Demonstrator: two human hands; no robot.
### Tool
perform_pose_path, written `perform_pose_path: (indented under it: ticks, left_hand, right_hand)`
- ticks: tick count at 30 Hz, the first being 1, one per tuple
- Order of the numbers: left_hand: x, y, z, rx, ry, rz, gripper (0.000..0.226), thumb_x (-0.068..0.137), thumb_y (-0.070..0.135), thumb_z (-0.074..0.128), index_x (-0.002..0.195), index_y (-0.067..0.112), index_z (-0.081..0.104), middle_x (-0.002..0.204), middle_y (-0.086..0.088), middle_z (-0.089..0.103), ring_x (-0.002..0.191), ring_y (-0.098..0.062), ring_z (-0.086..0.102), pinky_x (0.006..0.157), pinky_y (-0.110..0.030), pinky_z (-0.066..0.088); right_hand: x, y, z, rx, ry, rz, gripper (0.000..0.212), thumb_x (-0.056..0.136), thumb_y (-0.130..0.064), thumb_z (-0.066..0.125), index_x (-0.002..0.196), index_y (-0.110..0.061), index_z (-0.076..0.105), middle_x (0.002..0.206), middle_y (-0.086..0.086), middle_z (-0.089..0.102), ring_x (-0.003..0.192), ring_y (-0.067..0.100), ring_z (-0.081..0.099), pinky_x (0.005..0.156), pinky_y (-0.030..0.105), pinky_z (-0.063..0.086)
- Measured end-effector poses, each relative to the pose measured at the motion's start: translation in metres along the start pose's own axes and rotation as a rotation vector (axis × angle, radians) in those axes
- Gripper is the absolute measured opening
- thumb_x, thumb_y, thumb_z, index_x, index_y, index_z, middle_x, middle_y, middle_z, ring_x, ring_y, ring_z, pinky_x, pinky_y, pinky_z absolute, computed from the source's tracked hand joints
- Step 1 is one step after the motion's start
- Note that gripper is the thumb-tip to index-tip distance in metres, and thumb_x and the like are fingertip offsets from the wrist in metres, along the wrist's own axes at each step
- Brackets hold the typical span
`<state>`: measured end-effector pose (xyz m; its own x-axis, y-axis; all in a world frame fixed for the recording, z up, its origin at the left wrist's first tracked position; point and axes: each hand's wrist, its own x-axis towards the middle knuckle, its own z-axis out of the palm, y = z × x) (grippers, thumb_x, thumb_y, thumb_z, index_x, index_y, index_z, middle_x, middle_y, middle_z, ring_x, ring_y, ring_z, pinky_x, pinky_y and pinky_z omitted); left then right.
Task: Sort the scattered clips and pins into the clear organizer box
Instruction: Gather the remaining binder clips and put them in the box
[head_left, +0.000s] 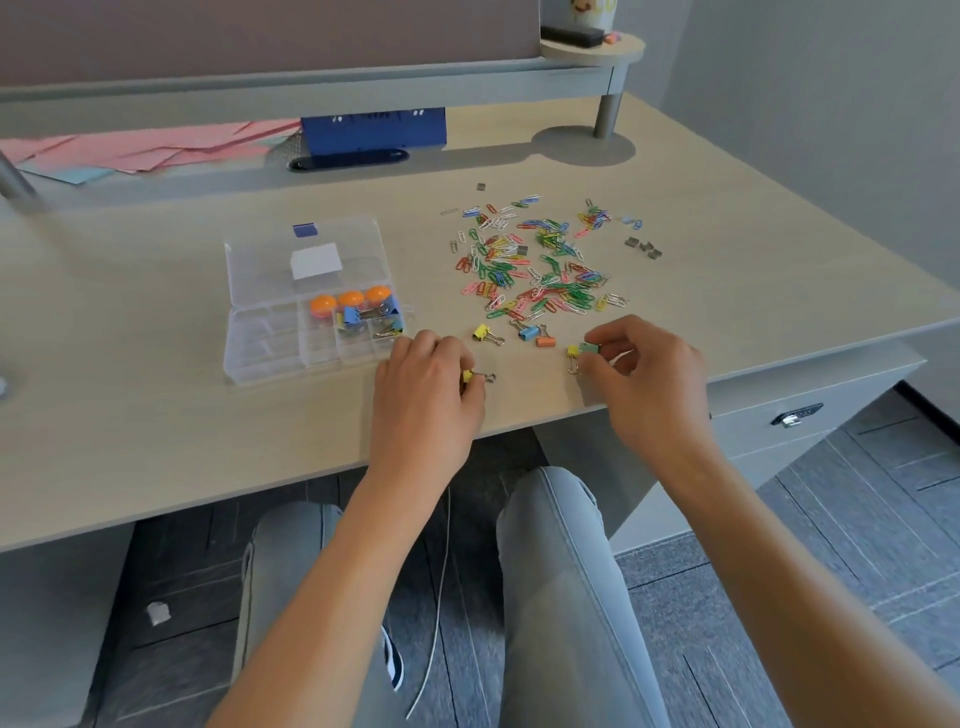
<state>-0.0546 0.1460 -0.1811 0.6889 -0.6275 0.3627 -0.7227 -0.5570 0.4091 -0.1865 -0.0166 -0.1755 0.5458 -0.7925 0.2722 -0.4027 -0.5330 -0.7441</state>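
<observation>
Desk (156, 447) of pale wood, seen from above. Clear organizer box (311, 306) lies open left of centre, lid flat behind the divided tray. Three orange balls (351, 300) sit in a row in one back compartment, with a few binder clips (371, 314) just in front — yellow, blue, silver handles; exact count unclear. A white label and a blue tab show on the lid.

Paper clips (535, 260) scattered in a loose heap to the right, many colours, too many to count. Three small grey metal pieces (644, 247) lie at its right edge; one more sits above the heap.

Three loose binder clips (519, 335) lie between the hands: yellow, blue, orange.

Left hand (423, 400) pinches a yellow binder clip (474, 376) between thumb and fingertips, just beside the box's front corner. Right hand (649, 379) — fingers curled — pinches a yellow-and-green pair of clips (582, 351) against the desk.
</observation>
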Motion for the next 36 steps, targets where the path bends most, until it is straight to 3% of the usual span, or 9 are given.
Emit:
perform_pose_path:
  ticks: [9,13,17,20,23,25,29,32,36]
  left_hand:
    - [-0.013,-0.024,-0.024,-0.022,-0.072,0.019,0.030,0.097,0.033,0.060,0.123,0.019,0.065,0.108,0.003,0.060,0.104,-0.019,0.053,0.088,-0.039,0.048]
    - [-0.018,-0.036,-0.033,-0.034,-0.073,0.041,0.025,0.096,0.027,0.061,0.118,0.018,0.070,0.113,0.003,0.061,0.103,-0.018,0.054,0.087,-0.040,0.050]
    - [-0.026,-0.049,-0.041,-0.028,-0.026,0.011,0.021,0.092,0.023,0.060,0.111,0.018,0.069,0.104,0.005,0.058,0.095,-0.018,0.054,0.079,-0.038,0.048]
    - [-0.030,-0.064,-0.044,-0.035,0.014,-0.004,0.023,0.088,0.023,0.062,0.109,0.017,0.069,0.101,0.004,0.058,0.095,-0.019,0.053,0.077,-0.039,0.048]
    - [-0.029,-0.077,-0.045,-0.035,0.088,0.009,0.022,0.086,0.021,0.066,0.106,0.012,0.071,0.100,0.001,0.060,0.099,-0.022,0.052,0.080,-0.042,0.050]
    - [-0.026,-0.083,-0.044,-0.011,0.128,0.019,0.020,0.083,0.020,0.069,0.101,0.011,0.072,0.103,-0.001,0.061,0.103,-0.025,0.050,0.083,-0.045,0.049]
    - [-0.019,-0.093,-0.041,-0.006,0.103,0.044,0.016,0.081,0.021,0.068,0.095,0.014,0.072,0.133,-0.006,0.058,0.135,-0.027,0.040,0.108,-0.051,0.037]
    - [-0.019,-0.096,-0.038,-0.044,0.054,0.020,0.014,0.083,0.021,0.065,0.095,0.016,0.070,0.142,-0.005,0.055,0.142,-0.025,0.038,0.121,-0.052,0.020]
    - [-0.021,-0.098,-0.039,-0.073,0.059,0.021,0.013,0.082,0.017,0.066,0.095,0.014,0.069,0.140,-0.006,0.057,0.137,-0.024,0.047,0.123,-0.052,0.018]
  right_hand:
    - [0.005,-0.049,0.031,0.229,-0.098,-0.026,0.014,0.088,-0.025,0.075,0.102,-0.030,0.074,0.084,-0.014,0.071,0.072,0.002,0.063,0.065,0.016,0.050]
    - [0.011,-0.075,0.052,0.282,-0.163,-0.029,0.015,0.087,-0.021,0.075,0.101,-0.027,0.076,0.085,-0.010,0.074,0.079,0.011,0.068,0.070,0.021,0.055]
    - [0.016,-0.100,0.075,0.357,-0.239,0.009,0.013,0.083,-0.014,0.077,0.095,-0.016,0.073,0.079,0.002,0.076,0.064,0.008,0.069,0.058,0.015,0.049]
    - [0.022,-0.117,0.094,0.356,-0.286,-0.007,0.012,0.082,-0.016,0.079,0.092,-0.015,0.073,0.078,0.000,0.076,0.066,0.012,0.071,0.062,0.022,0.050]
    - [0.027,-0.130,0.109,0.260,-0.292,-0.102,0.009,0.081,-0.023,0.081,0.088,-0.019,0.077,0.077,-0.004,0.074,0.064,0.002,0.064,0.061,0.014,0.048]
    - [0.031,-0.136,0.118,0.233,-0.295,-0.121,0.010,0.080,-0.025,0.082,0.086,-0.018,0.078,0.076,-0.004,0.074,0.063,0.001,0.062,0.061,0.016,0.050]
    - [0.039,-0.141,0.133,0.092,-0.318,-0.139,0.008,0.076,-0.028,0.083,0.079,-0.023,0.077,0.070,-0.007,0.073,0.068,0.013,0.069,0.072,0.042,0.061]
    - [0.041,-0.144,0.139,-0.038,-0.332,-0.150,0.010,0.074,-0.032,0.083,0.074,-0.027,0.075,0.068,-0.010,0.071,0.069,0.013,0.069,0.071,0.042,0.061]
    - [0.040,-0.148,0.143,-0.156,-0.330,-0.188,0.007,0.072,-0.033,0.079,0.070,-0.029,0.074,0.068,-0.010,0.070,0.069,0.015,0.068,0.069,0.042,0.061]
